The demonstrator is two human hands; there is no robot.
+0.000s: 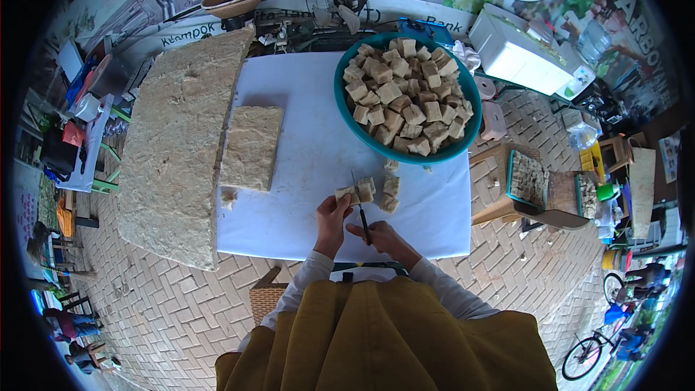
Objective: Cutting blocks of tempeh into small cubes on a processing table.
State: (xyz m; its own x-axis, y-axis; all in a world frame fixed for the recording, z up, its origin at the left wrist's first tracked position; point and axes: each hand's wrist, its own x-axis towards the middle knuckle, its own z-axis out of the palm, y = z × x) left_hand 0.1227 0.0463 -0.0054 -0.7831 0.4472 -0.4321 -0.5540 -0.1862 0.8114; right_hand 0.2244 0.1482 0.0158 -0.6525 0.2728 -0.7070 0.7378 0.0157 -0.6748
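Observation:
My left hand (332, 219) pinches a short strip of beige fibrous material, which looks like rockwool (347, 193), against the white-covered table (311, 152). In my right hand (386, 238) is a slim knife (365, 224) with a dark handle. Its thin blade lies across the strip, with one piece (366, 188) on the blade's right side. Just right of that, another cut piece (390, 194) rests on the cloth. Beyond my hands a teal basin (343, 117) is heaped with cut rockwool cubes (409, 94).
A large rockwool slab (170, 145) covers the table's left side and overhangs its edge. Beside it lie a smaller slab (251, 148) and a crumb (228, 198). A fan (340, 0) stands behind the table. Rightward, a chair (499, 181) holds a tray of cubes (528, 178).

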